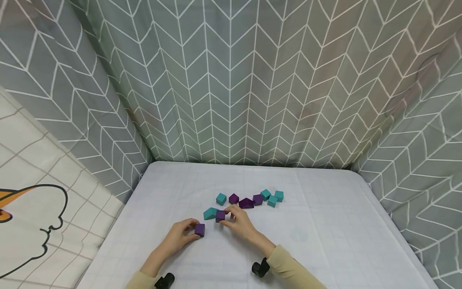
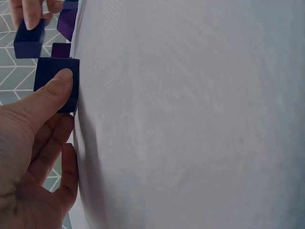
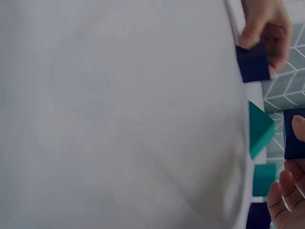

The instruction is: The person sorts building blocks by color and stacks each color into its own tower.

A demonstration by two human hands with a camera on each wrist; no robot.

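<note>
In the head view my left hand point(image 1: 180, 236) pinches a purple cube point(image 1: 200, 230) near the middle of the table. The left wrist view shows the thumb point(image 2: 61, 85) flat on that cube's face. My right hand point(image 1: 241, 223) grips a second purple cube point(image 1: 220, 216) between thumb and fingers, a little farther back and to the right. Close behind this cube, on its left, lies a teal wedge-shaped block point(image 1: 210, 213). Seen from the right wrist, the right-hand cube point(image 3: 294, 134) is raised off the cloth, beside the teal wedge point(image 3: 260, 130).
Behind the hands runs a loose row: a teal cube point(image 1: 221, 198), a purple block point(image 1: 234, 198), a purple wedge-shaped block point(image 1: 246, 203) and a purple cube point(image 1: 258, 199). Several teal cubes point(image 1: 272, 201) cluster at its right end. A white cloth point(image 1: 325, 233) covers the table; patterned curtains point(image 1: 231, 100) surround it.
</note>
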